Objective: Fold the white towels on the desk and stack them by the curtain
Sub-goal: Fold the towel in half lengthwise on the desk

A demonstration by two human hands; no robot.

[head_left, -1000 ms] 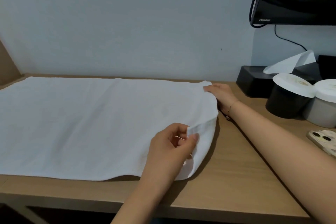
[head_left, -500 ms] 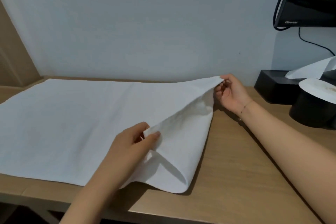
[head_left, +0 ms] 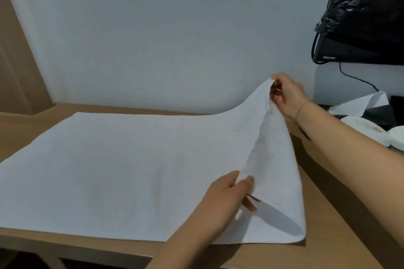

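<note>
Spreading across most of the wooden desk [head_left: 328, 207], the white towel [head_left: 113, 170] lies flat over its left and middle parts, its near edge running along the desk's front edge, while its right end is raised off the surface and curls over in a loose fold. Behind it stands the pale wall [head_left: 164, 35], with a black plastic bag [head_left: 363, 6] hanging at the upper right above a dark screen [head_left: 358, 52] and its cable. Lower right, white lids [head_left: 367, 131] and a white tissue [head_left: 358, 105] sit near my forearm. My right hand [head_left: 288, 96] pinches the towel's far right corner between thumb and fingers, holding it up well above the desk. My left hand [head_left: 227, 199] pinches the near right corner, thumb on top and fingers curled beneath, just above the flat cloth
</note>
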